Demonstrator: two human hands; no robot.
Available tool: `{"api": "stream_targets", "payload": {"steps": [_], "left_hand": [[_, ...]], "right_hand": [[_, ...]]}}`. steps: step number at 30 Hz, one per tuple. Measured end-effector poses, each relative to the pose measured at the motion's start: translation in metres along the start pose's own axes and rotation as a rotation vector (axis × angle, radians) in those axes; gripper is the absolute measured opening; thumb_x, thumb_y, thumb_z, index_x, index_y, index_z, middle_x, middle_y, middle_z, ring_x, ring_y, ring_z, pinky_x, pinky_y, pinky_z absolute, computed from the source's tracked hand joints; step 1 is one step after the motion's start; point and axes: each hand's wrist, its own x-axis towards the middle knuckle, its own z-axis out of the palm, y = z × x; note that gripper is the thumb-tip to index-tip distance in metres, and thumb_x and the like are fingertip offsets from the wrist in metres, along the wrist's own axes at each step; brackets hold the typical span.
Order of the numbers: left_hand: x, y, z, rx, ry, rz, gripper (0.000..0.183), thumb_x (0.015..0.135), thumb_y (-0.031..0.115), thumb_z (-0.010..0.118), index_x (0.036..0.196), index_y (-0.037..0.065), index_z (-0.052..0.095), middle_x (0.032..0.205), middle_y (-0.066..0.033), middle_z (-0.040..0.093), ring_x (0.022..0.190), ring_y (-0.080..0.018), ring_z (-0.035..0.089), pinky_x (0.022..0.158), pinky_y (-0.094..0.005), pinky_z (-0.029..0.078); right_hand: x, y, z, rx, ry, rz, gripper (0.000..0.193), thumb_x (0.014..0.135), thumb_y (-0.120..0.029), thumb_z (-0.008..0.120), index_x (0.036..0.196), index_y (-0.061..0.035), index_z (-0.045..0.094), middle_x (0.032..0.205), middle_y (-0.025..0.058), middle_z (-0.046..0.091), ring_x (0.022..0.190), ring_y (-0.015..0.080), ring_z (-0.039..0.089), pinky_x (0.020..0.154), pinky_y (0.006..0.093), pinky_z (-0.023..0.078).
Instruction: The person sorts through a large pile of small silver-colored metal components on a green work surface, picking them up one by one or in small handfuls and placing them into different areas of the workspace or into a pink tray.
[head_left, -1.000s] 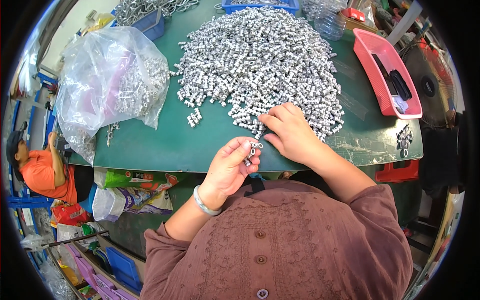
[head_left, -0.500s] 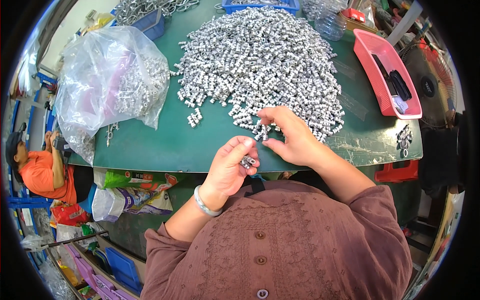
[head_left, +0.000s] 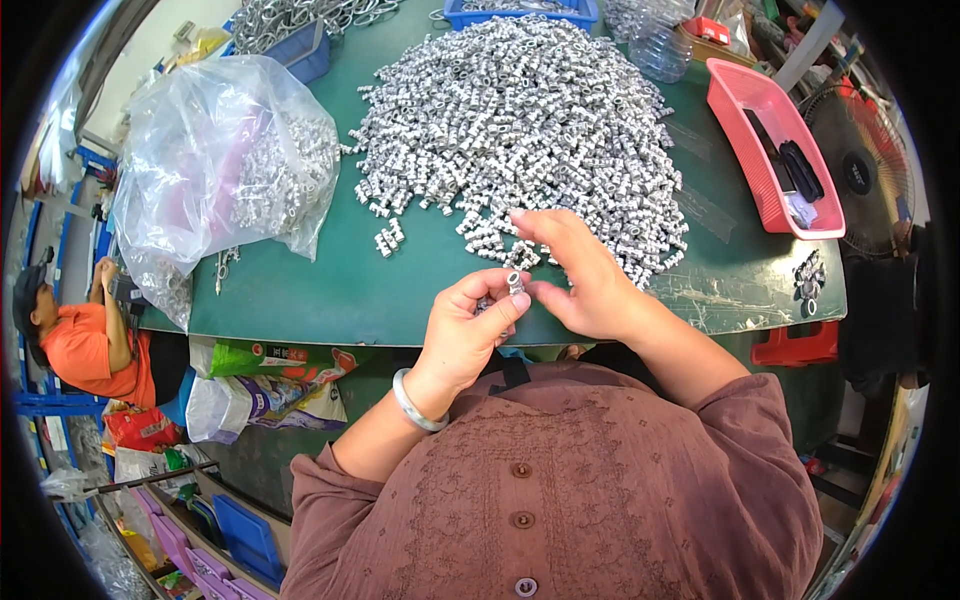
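Note:
My left hand (head_left: 470,320) is closed at the table's near edge, thumb and forefinger pinching a small silvery metal fitting (head_left: 515,282) with an open ring-like end. More metal shows between its curled fingers, partly hidden. Close on the right is my right hand (head_left: 590,275), its thumb beside the left fingertips and its forefinger stretched towards the pile; I see nothing held in it. In front of both hands, a large heap of the same ribbed metal fittings (head_left: 520,120) spreads over the green table (head_left: 270,305). A small cluster of fittings (head_left: 521,255) lies between the hands and the heap.
A clear plastic bag (head_left: 180,190) of metal parts stands on the left. On the right are a pink basket (head_left: 770,190) with dark items and a fan (head_left: 855,170). Blue trays (head_left: 305,55) line the back. A co-worker in an orange shirt (head_left: 90,350) is at far left.
My left hand has turned and shifted slightly up and right, bringing a fitting up between thumb and forefinger. My right thumb is now next to it; the right hand has barely moved.

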Motion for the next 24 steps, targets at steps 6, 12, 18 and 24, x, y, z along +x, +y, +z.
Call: {"api": "stream_targets", "payload": {"steps": [6, 12, 18, 24], "left_hand": [[-0.002, -0.001, -0.003, 0.083, 0.033, 0.046, 0.015, 0.079, 0.003, 0.058, 0.094, 0.003, 0.056, 0.069, 0.0013, 0.052, 0.054, -0.0059, 0.046, 0.045, -0.0171, 0.035], [-0.003, 0.0, -0.02, -0.378, -0.018, -0.059, 0.012, 0.076, -0.002, 0.046, 0.087, 0.003, 0.049, 0.087, -0.0095, 0.054, 0.068, -0.0165, 0.055, 0.052, -0.0271, 0.043], [-0.001, -0.004, -0.028, -0.444, 0.024, -0.117, 0.016, 0.086, 0.018, 0.046, 0.084, 0.003, 0.052, 0.082, -0.0088, 0.055, 0.07, -0.0175, 0.056, 0.052, -0.0266, 0.043], [-0.001, 0.0, -0.021, -0.284, 0.09, -0.159, 0.019, 0.089, 0.02, 0.045, 0.085, 0.004, 0.053, 0.071, -0.0047, 0.053, 0.062, -0.0165, 0.053, 0.05, -0.0249, 0.041]], "right_hand": [[-0.002, 0.014, -0.001, -0.364, -0.036, 0.045, 0.033, 0.064, -0.002, 0.063, 0.095, -0.0037, 0.055, 0.097, 0.0099, 0.049, 0.093, 0.0276, 0.046, 0.08, 0.0369, 0.036], [0.001, 0.015, 0.004, -0.504, -0.105, 0.073, 0.022, 0.066, -0.008, 0.062, 0.089, -0.0063, 0.059, 0.09, 0.0073, 0.051, 0.092, 0.0253, 0.046, 0.081, 0.0371, 0.033], [0.004, 0.02, 0.005, -0.544, -0.17, 0.076, 0.016, 0.068, -0.007, 0.06, 0.085, -0.0088, 0.059, 0.085, 0.0053, 0.051, 0.087, 0.0242, 0.046, 0.079, 0.0375, 0.033], [0.003, 0.02, 0.003, -0.328, -0.115, 0.069, 0.014, 0.067, -0.003, 0.062, 0.079, -0.0072, 0.056, 0.082, 0.0039, 0.053, 0.082, 0.0238, 0.048, 0.075, 0.0346, 0.035]]}}
